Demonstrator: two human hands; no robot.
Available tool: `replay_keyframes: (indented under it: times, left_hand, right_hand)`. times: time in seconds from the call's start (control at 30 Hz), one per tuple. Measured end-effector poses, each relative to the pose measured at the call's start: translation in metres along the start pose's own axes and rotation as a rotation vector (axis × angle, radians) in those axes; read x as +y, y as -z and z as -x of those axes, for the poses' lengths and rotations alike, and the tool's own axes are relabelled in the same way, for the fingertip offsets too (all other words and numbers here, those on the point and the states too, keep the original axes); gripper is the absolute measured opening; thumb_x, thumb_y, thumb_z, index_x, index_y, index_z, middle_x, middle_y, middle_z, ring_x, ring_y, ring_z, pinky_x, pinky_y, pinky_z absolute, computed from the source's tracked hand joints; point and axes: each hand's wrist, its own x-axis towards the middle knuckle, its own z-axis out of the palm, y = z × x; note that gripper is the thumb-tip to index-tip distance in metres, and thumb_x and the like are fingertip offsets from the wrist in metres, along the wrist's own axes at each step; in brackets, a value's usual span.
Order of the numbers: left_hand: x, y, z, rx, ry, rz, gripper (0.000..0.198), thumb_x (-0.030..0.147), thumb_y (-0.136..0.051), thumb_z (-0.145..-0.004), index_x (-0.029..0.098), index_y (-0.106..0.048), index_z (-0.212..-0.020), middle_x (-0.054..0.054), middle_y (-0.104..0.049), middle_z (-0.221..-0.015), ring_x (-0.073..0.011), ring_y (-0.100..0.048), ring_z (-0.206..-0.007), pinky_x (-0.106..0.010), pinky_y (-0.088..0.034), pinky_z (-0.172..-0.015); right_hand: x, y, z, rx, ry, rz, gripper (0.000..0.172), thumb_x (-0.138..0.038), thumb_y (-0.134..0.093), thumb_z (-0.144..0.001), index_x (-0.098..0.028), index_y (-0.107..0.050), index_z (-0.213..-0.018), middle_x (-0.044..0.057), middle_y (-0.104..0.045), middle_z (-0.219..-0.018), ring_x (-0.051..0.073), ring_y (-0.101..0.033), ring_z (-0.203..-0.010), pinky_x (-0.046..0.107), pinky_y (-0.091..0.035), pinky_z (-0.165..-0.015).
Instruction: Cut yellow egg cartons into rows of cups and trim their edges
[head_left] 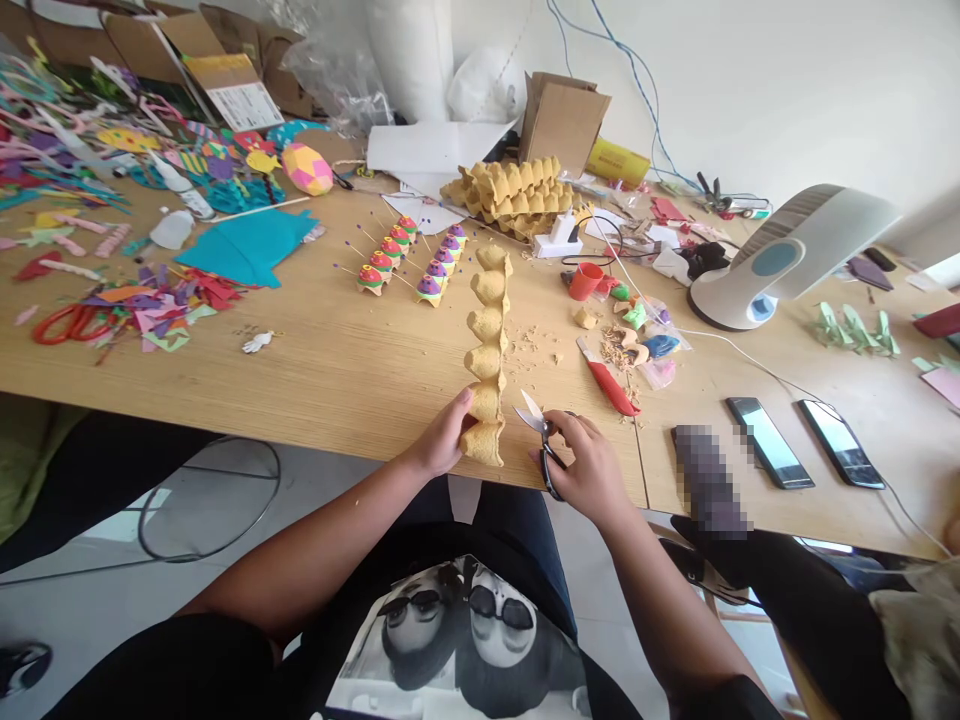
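Observation:
A long yellow egg-carton strip (pixel 485 325) with several cups runs away from the table's front edge. Its near end is in my left hand (pixel 444 436), fingers pressed against the left side. My right hand (pixel 581 462) grips black-handled scissors (pixel 541 425), whose blades stand partly apart just right of the strip, not touching it. Yellow crumbs lie right of the strip, near a red-handled knife (pixel 609 385). To its left stand two painted carton strips, one red and green (pixel 387 256), one purple (pixel 441 265), with thin sticks.
Stacked egg cartons (pixel 517 190) sit at the back. A white fan (pixel 780 255) and two phones (pixel 769 440) (pixel 840 443) are on the right. Left are blue felt (pixel 251 245), colored scraps and red scissors (pixel 71 325). Other people's legs show at both sides.

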Motion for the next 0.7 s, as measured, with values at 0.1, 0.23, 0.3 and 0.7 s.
replay_keyframes:
  times: [0.1, 0.23, 0.3, 0.7]
  left_hand:
    - [-0.004, -0.001, 0.000, 0.019, -0.077, -0.038, 0.053, 0.065, -0.060, -0.093, 0.018, -0.070, -0.115, -0.006, -0.074, -0.093, -0.0224, -0.070, -0.090, -0.032, -0.055, -0.079]
    - [-0.006, -0.003, 0.001, 0.063, -0.192, -0.123, 0.048, 0.056, -0.060, -0.096, 0.020, -0.067, -0.127, -0.007, -0.073, -0.117, -0.0254, -0.066, -0.113, -0.034, -0.053, -0.095]
    - [-0.007, -0.004, 0.001, 0.108, -0.230, -0.159, 0.044, 0.053, -0.065, -0.093, 0.021, -0.067, -0.124, -0.007, -0.072, -0.119, -0.0248, -0.066, -0.113, -0.033, -0.053, -0.094]
    - [-0.012, 0.001, 0.005, 0.190, -0.325, -0.297, 0.034, 0.042, -0.077, -0.085, 0.021, -0.066, -0.110, -0.003, -0.069, -0.102, -0.0203, -0.061, -0.097, -0.029, -0.048, -0.087]
  right_hand:
    - [-0.014, -0.004, 0.000, 0.011, -0.047, -0.037, 0.029, -0.033, -0.066, -0.094, -0.022, -0.059, -0.120, 0.007, -0.071, -0.099, 0.025, -0.067, -0.094, 0.036, -0.051, -0.080]
    - [-0.028, -0.011, 0.003, -0.002, -0.148, -0.075, 0.028, -0.032, -0.065, -0.094, -0.023, -0.059, -0.119, 0.004, -0.070, -0.093, 0.023, -0.067, -0.088, 0.032, -0.049, -0.074]
    - [-0.032, -0.013, 0.003, -0.022, -0.187, -0.080, 0.028, -0.033, -0.065, -0.094, -0.023, -0.060, -0.119, 0.003, -0.070, -0.088, 0.021, -0.066, -0.081, 0.030, -0.046, -0.068]
    - [-0.048, -0.003, -0.004, -0.119, -0.301, -0.157, 0.017, -0.039, -0.063, -0.096, -0.024, -0.064, -0.104, -0.004, -0.063, -0.070, 0.015, -0.056, -0.060, 0.026, -0.036, -0.056]
